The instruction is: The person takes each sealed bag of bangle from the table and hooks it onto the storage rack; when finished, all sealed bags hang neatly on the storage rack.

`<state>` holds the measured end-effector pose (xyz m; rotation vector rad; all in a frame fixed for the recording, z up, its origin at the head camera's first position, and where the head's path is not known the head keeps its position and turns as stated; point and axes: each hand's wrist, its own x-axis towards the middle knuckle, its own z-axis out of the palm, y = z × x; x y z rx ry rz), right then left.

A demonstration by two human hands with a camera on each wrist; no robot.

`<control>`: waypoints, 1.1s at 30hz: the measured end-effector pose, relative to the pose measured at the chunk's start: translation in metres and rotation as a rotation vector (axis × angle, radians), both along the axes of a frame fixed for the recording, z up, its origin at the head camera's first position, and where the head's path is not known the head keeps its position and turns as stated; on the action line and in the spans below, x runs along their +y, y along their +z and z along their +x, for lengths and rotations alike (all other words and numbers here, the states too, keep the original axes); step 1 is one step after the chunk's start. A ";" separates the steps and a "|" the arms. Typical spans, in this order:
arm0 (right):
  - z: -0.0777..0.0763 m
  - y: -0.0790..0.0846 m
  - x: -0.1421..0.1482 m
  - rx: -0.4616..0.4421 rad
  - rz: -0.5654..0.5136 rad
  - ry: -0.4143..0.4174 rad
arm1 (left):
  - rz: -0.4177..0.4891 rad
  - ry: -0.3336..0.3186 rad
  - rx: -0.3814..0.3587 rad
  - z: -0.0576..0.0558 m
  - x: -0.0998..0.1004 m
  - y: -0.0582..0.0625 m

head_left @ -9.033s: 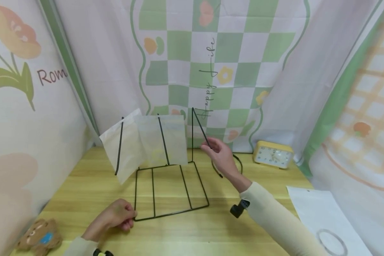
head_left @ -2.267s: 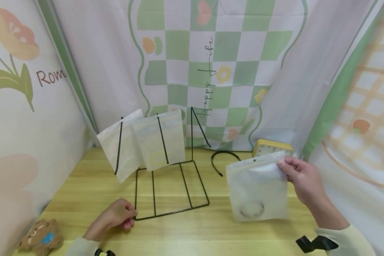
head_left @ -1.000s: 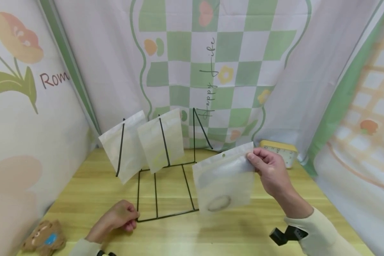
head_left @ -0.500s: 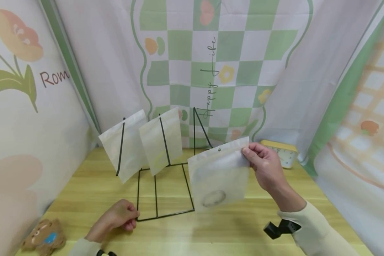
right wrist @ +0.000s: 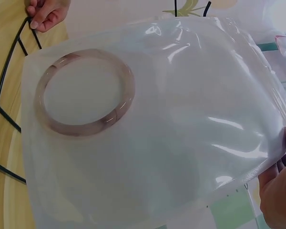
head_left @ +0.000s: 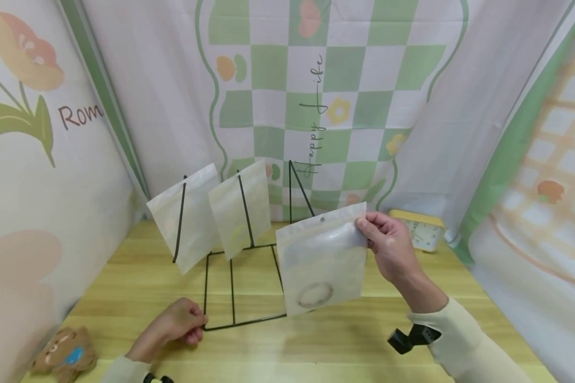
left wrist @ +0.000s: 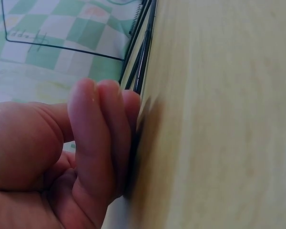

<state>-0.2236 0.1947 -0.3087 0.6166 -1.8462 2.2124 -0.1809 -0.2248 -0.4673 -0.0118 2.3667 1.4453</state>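
Clear bag (head_left: pixel 322 260) with a ring (head_left: pixel 314 294) hangs pinched in the right hand (head_left: pixel 388 246); line its hole (head_left: pixel 322 218) up with the rack (head_left: pixel 249 282) hook (head_left: pixel 301 192) while the curled left hand (head_left: pixel 174 324) steadies the base.

Frosted translucent pouch (head_left: pixel 322 260), greyish bangle (right wrist: pixel 84 92) inside; black wire rack (head_left: pixel 243 276); yellow clock (head_left: pixel 419 227); pale wood-grain worktop (head_left: pixel 316 346).

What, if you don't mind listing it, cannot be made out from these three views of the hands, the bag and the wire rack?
- Head view: the bag covers the wire rack's right front corner.
- Head view: the two hung bags are frosted; their contents stay unclear.
- Right wrist view: the right hand is cut off by the frame edge; its grip is mostly unseen.
- Left wrist view: the left hand's curled fingers hide their contact with the rack.
- Head view: the clock is too small to read.
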 end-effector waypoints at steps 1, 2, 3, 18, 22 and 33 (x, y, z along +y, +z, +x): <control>-0.001 0.000 -0.001 -0.001 -0.001 -0.001 | -0.001 0.001 0.000 0.000 0.000 0.000; -0.001 -0.001 -0.001 -0.004 -0.005 -0.002 | -0.002 0.002 -0.001 0.000 0.000 0.000; -0.002 -0.001 -0.002 -0.005 -0.010 -0.002 | -0.004 0.001 -0.001 0.000 0.000 0.000; -0.007 -0.007 -0.011 -0.018 -0.015 -0.018 | 0.007 -0.012 0.002 0.000 0.000 0.000; -0.010 -0.006 -0.011 -0.035 0.003 -0.038 | 0.004 -0.009 -0.002 -0.001 0.000 0.000; -0.025 -0.004 -0.015 -0.094 0.043 -0.094 | 0.002 -0.001 0.000 -0.001 -0.001 -0.001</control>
